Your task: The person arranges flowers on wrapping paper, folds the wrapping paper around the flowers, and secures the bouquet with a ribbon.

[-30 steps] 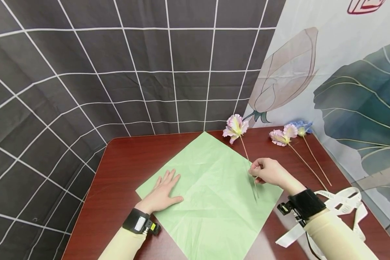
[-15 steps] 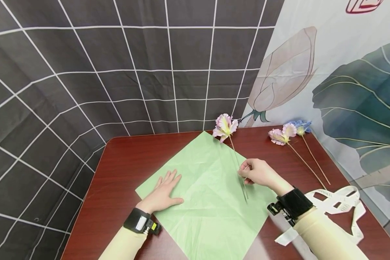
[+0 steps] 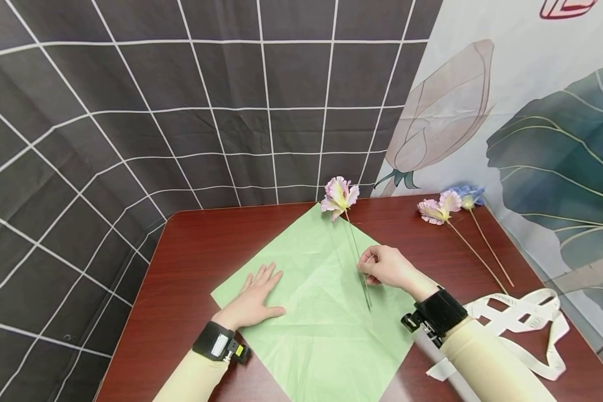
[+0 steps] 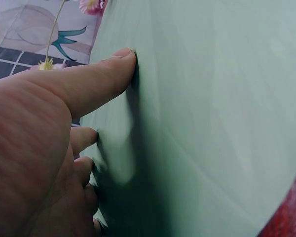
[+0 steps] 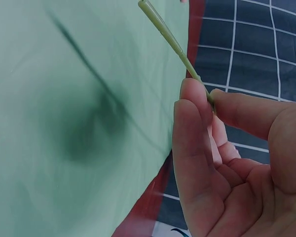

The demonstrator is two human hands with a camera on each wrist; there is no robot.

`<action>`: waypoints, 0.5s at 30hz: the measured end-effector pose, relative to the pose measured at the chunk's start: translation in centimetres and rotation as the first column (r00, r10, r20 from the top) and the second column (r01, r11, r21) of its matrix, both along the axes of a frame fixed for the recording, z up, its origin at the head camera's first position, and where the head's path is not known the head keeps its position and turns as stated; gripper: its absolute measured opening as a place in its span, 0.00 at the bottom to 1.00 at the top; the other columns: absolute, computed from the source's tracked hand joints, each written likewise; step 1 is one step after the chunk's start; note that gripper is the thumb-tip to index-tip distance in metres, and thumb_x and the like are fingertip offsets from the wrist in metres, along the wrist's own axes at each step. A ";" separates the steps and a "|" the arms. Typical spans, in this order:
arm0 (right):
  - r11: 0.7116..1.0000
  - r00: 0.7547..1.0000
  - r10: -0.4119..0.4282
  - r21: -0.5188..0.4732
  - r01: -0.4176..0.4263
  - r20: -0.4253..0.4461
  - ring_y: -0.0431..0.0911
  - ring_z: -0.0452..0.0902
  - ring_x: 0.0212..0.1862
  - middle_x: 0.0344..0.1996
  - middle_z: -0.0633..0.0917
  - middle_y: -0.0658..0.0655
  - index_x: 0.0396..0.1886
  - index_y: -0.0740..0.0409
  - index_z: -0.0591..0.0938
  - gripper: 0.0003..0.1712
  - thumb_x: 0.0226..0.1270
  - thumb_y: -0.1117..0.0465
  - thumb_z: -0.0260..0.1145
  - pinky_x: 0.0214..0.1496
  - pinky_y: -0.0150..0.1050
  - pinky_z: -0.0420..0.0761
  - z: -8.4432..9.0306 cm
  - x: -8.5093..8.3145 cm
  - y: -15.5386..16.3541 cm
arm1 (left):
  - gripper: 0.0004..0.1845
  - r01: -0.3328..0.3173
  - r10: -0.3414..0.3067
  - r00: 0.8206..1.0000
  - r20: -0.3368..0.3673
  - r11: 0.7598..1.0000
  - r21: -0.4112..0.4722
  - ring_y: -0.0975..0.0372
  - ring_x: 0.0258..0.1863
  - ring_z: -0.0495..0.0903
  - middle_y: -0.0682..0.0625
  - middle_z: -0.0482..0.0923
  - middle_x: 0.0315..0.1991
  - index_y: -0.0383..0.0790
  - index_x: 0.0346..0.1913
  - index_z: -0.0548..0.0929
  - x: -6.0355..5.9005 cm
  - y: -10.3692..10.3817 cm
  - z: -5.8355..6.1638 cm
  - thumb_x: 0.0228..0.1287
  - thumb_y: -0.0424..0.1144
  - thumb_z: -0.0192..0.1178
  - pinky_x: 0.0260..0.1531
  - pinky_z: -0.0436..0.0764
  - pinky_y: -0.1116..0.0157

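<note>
Fingers of the right hand (image 3: 387,267) are pinching the thin green stem of a pink-and-yellow artificial flower (image 3: 339,195), thumb against fingertips (image 5: 193,106), as the right wrist view is showing clearly. The grip is sitting partway down the stem, so the blossom is riding free beyond the far corner of the square sheet of pale green wrapping paper (image 3: 321,312) while the cut end is trailing toward the paper's middle; holding it by a light pinch there is probably keeping the petals from being crushed. The stem's shadow on the sheet in the wrist view suggests that the stem is hovering just above the paper rather than lying on it.

The left hand (image 3: 253,298) is lying flat and released, fingers straight, pressing on the paper near its left corner. That pressure is most likely keeping the light sheet from sliding on the dark red wooden table (image 3: 201,240).

To the right of the paper, well apart from it, two more artificial flowers are lying on the table: a pink one (image 3: 434,211) and, just beside it, a blue one (image 3: 468,195), their stems pointing toward the person. Nearer the person, also right of the paper, a loose coil of white ribbon (image 3: 527,318) is lying beside the right sleeve.
</note>
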State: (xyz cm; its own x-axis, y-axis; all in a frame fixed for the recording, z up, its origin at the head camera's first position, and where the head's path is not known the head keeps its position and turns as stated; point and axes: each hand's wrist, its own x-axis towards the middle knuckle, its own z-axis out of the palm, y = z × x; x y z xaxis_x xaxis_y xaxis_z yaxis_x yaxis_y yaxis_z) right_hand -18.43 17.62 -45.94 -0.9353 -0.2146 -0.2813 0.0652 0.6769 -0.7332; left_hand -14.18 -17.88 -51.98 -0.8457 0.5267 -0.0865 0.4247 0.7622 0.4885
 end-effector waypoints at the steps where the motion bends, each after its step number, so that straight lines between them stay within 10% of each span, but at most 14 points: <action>1: 1.000 1.000 0.000 0.000 0.000 0.001 0.49 0.83 0.23 0.18 0.82 0.52 0.32 0.56 0.80 0.09 0.62 0.56 0.66 0.26 0.38 0.79 0.0 -0.1 -0.1 | 0.47 -0.001 0.001 1.000 -0.001 1.000 0.001 0.47 0.74 0.40 0.43 0.42 0.76 0.41 0.74 0.56 0.0 0.0 0.0 0.57 0.59 0.62 0.68 0.42 0.41; 15: 1.000 1.000 0.003 -0.013 -0.003 -0.024 0.45 0.80 0.19 0.16 0.82 0.52 0.33 0.56 0.79 0.08 0.64 0.55 0.65 0.24 0.37 0.78 -0.9 -0.9 -2.3 | 0.47 0.000 0.000 1.000 0.003 1.000 0.002 0.47 0.74 0.40 0.43 0.42 0.76 0.40 0.74 0.56 0.1 0.1 0.1 0.57 0.59 0.62 0.68 0.42 0.42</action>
State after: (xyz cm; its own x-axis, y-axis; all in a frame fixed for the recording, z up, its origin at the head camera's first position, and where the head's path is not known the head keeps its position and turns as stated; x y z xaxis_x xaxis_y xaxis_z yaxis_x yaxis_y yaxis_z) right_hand -19.35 15.29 -46.83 -0.9412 -0.2206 -0.2558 0.0455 0.6675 -0.7432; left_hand -14.07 -17.77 -51.92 -0.8452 0.5271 -0.0885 0.4234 0.7613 0.4912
